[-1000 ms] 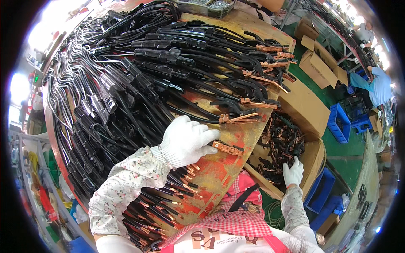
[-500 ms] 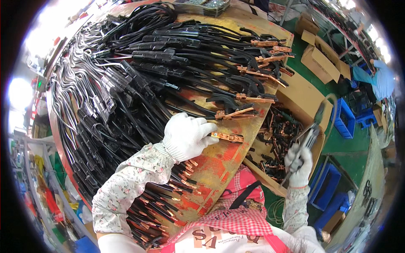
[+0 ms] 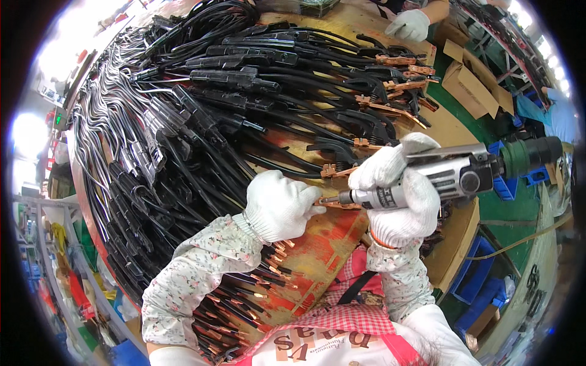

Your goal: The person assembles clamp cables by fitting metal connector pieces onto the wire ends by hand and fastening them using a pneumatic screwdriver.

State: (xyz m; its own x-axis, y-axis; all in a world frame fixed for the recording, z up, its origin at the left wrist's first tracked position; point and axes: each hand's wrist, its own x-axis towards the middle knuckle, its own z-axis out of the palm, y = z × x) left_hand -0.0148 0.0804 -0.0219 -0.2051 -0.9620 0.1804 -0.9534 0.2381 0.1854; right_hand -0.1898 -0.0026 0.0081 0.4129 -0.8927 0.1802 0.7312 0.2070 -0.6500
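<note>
In a white knit glove, my left hand (image 3: 281, 204) is closed around a copper clamp piece (image 3: 342, 206) at the end of a black cable, low over the bench. My right hand (image 3: 397, 192), gloved too, grips a grey and silver power screwdriver (image 3: 448, 174) with a dark green rear end. Its thin bit points left and meets the copper piece beside my left fingertips. Just beyond lies a row of black-handled clamps with copper jaws (image 3: 390, 110), cabled to the left. Nearer me, below my left hand, several cables end in bare copper tips (image 3: 274, 268).
Bundled black cables (image 3: 183, 122) cover much of the worn wooden bench (image 3: 323, 262). A cardboard box (image 3: 461, 235) of small dark parts stands off its right edge, near blue crates (image 3: 473, 268). Another person's gloved hand (image 3: 408, 25) is at the far side. A hose (image 3: 519, 244) hangs right.
My right hand has brought the screwdriver left from over the box to the copper piece. My left hand still holds that piece. Another person's gloved hand has appeared at the far side.
</note>
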